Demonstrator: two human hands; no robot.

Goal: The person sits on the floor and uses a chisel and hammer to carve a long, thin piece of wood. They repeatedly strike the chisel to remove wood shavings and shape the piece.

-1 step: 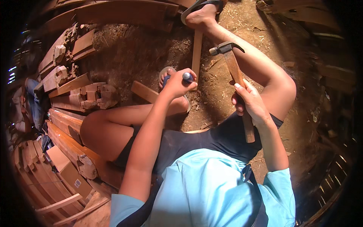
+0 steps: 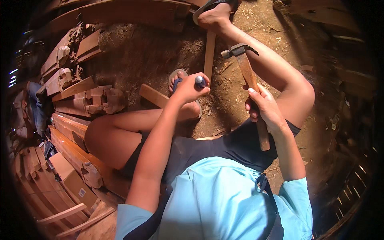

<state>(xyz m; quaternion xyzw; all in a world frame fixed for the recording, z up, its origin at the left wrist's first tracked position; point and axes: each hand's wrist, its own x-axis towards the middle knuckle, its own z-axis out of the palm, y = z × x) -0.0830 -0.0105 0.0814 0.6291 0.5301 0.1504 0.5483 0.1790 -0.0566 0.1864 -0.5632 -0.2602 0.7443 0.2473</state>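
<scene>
My left hand (image 2: pixel 187 89) is closed around a blue-handled tool that looks like a chisel (image 2: pixel 199 80). Its round metal cap points up toward me, and its blade end is hidden under the hand. Off to the right, my right hand (image 2: pixel 265 107) grips a claw hammer (image 2: pixel 249 74) by its wooden handle. The steel head is up and away from me, over my right shin, apart from the chisel. Beyond my left hand, a narrow wooden strip (image 2: pixel 209 54) runs toward my right foot. A short wooden piece (image 2: pixel 153 96) lies by my left foot.
Carved timber beams (image 2: pixel 80 102) are stacked along the left, with a cardboard box (image 2: pixel 74 182) among them. A dark plank (image 2: pixel 128 15) lies across the far side. Wood chips cover the dirt floor (image 2: pixel 256 24). At the far left is another person's blue-clothed leg (image 2: pixel 37 106).
</scene>
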